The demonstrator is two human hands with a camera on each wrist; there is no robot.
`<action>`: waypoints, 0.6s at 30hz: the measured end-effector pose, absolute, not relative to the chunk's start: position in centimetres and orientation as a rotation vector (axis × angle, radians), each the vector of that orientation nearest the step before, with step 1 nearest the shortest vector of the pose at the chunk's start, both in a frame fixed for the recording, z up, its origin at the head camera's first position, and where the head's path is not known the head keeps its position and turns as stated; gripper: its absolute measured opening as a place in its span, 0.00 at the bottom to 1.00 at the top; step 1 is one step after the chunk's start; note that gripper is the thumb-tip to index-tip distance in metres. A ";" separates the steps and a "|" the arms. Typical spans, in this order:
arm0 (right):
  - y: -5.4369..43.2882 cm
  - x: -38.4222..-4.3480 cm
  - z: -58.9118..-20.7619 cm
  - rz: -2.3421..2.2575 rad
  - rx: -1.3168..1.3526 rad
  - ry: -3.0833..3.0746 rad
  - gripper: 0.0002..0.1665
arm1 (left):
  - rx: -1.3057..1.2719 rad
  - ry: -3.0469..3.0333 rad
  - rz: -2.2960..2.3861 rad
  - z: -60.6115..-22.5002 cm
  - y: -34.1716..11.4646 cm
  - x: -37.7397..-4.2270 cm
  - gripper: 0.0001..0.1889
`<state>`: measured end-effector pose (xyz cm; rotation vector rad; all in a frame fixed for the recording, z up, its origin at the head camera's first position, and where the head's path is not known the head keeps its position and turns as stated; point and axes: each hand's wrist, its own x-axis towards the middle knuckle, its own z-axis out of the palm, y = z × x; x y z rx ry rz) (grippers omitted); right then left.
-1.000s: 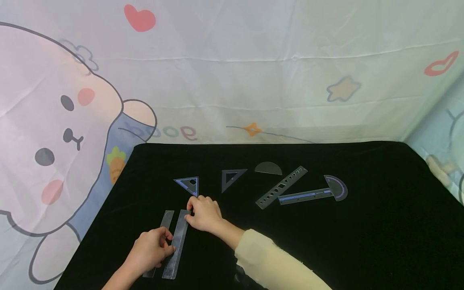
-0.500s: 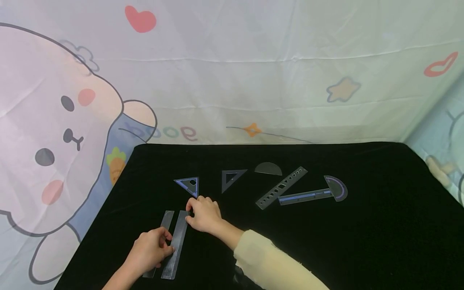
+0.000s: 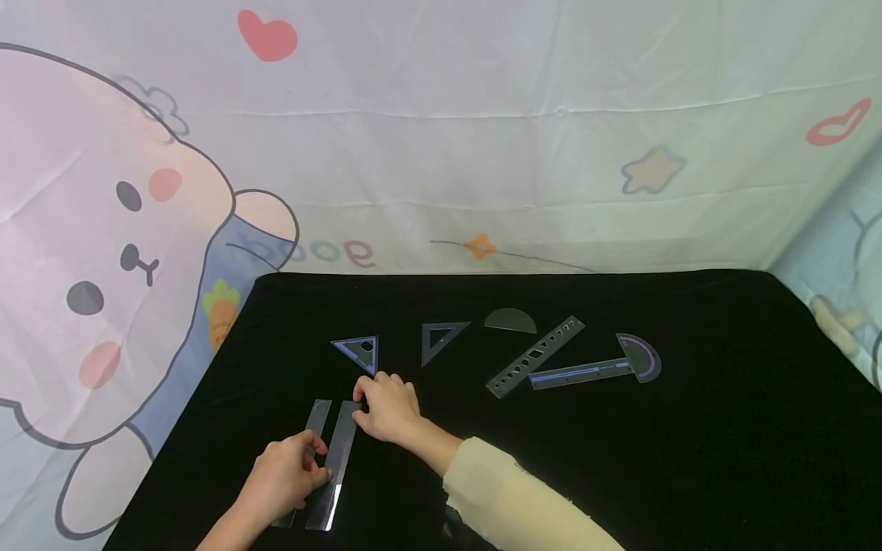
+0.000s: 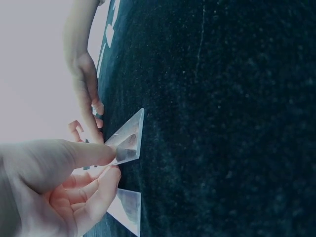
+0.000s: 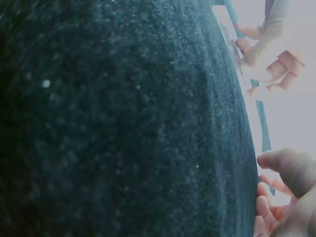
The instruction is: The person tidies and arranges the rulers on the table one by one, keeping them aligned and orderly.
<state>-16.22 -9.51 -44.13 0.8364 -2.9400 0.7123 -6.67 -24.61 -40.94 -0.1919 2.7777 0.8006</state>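
Note:
Two clear straight rulers lie side by side on the black cloth at the near left. The right-hand ruler (image 3: 340, 453) is between both hands. My left hand (image 3: 282, 474) pinches its near part by the left edge, thumb on one side and a fingertip on the other in the left wrist view. At its far end, my right hand (image 3: 389, 405) holds the corner between thumb and index finger. Partly behind the left hand lies the other ruler (image 3: 318, 417). Just beyond the right hand is a blue-edged set square (image 3: 374, 355).
Farther back lie a clear set square (image 3: 426, 343), a clear protractor (image 3: 510, 321), a ruler with cut-out holes (image 3: 529, 366), a blue-striped ruler (image 3: 582, 373) and a blue-marked protractor (image 3: 642, 357). The two rulers there touch or nearly touch. A printed curtain (image 3: 448, 153) hangs behind the table.
Both hands keep almost the same place and hold on the ruler. A bright reflection now shows on the ruler's near end, which suggests a slight tilt.

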 end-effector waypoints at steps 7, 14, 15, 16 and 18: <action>-9.6 -16.2 -44.2 0.711 0.820 -2.938 0.11 | -0.190 2.785 0.806 -41.1 -24.6 -6.7 0.11; -9.6 -16.3 -44.3 0.732 0.814 -2.942 0.11 | -0.193 2.788 0.815 -41.1 -24.7 -6.6 0.11; -9.6 -16.3 -44.3 0.743 0.815 -2.947 0.11 | -0.199 2.784 0.815 -41.1 -24.7 -6.7 0.11; -9.6 -16.4 -44.3 0.754 0.816 -2.952 0.11 | -0.199 2.785 0.813 -41.0 -24.7 -6.7 0.11; -9.5 -16.4 -44.3 0.785 0.820 -2.953 0.11 | -0.197 2.792 0.806 -41.0 -24.8 -6.7 0.11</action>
